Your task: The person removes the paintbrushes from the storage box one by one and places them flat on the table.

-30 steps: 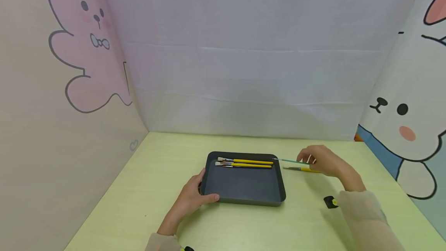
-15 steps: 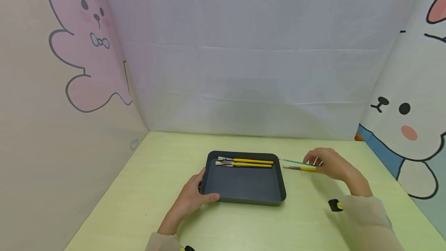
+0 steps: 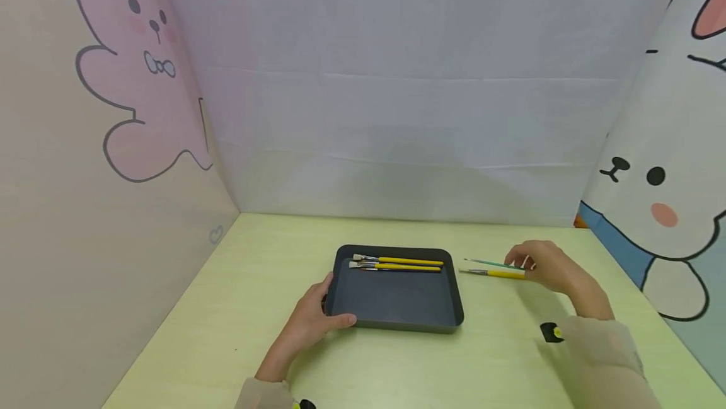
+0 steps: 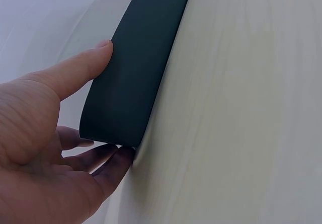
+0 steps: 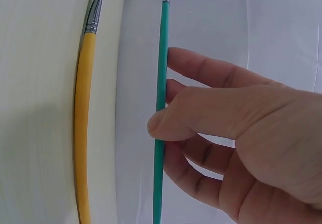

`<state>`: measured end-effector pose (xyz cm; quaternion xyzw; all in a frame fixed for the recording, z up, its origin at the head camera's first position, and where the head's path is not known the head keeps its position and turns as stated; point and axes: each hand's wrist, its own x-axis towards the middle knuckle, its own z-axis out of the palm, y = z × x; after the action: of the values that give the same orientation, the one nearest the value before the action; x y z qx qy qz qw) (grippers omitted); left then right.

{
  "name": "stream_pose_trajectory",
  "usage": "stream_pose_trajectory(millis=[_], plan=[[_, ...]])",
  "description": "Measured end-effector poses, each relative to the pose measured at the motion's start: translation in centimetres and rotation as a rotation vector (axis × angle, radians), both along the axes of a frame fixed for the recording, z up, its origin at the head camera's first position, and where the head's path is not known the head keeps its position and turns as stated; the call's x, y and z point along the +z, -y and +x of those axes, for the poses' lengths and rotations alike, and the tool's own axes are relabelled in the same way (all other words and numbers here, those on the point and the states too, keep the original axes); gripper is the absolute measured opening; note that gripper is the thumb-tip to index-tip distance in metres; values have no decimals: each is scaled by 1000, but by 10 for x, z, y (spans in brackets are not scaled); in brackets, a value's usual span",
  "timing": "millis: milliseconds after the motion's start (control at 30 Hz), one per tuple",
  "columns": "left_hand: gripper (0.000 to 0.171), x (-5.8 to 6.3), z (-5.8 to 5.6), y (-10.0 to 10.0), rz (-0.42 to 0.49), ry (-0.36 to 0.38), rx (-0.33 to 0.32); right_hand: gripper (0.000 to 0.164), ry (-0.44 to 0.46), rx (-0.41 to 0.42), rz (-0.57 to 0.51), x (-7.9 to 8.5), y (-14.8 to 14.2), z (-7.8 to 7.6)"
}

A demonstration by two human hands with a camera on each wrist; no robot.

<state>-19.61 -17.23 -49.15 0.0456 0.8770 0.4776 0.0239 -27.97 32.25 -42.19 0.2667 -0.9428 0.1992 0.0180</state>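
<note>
My left hand (image 3: 309, 317) grips the near left corner of a dark grey tray (image 3: 397, 308). Its thumb lies along the front wall and its fingers reach the left side; the left wrist view shows the fingertips at the tray's lower corner. In my right hand (image 3: 547, 267) a thin green paintbrush (image 5: 160, 83) is pinched between thumb and fingers, just over the table. Close beside it a yellow-handled paintbrush (image 5: 83, 118) lies on the table, bristles toward the tray. Several yellow-handled paintbrushes (image 3: 411, 262) lie side by side along the tray's far part.
The pale yellow table (image 3: 238, 295) is bordered by a white cloth backdrop (image 3: 397, 113). Side panels show a pink cartoon animal (image 3: 153, 100) on the left and a white cartoon rabbit (image 3: 646, 207) on the right.
My right hand has moved right and slightly down with the green paintbrush, whose tip has left the tray's rim and now lies beside the yellow paintbrush. The left hand and tray stay still.
</note>
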Motion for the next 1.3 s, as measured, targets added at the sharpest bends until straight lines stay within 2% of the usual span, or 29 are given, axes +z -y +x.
stream_pose_trajectory(millis=[867, 1300], plan=[[114, 1, 0, 0, 7, 23, 3, 39, 17, 28, -11, -30, -8, -12], [115, 4, 1, 0, 3, 21, 9, 42, 15, 28, -12, -38, -12, -16]])
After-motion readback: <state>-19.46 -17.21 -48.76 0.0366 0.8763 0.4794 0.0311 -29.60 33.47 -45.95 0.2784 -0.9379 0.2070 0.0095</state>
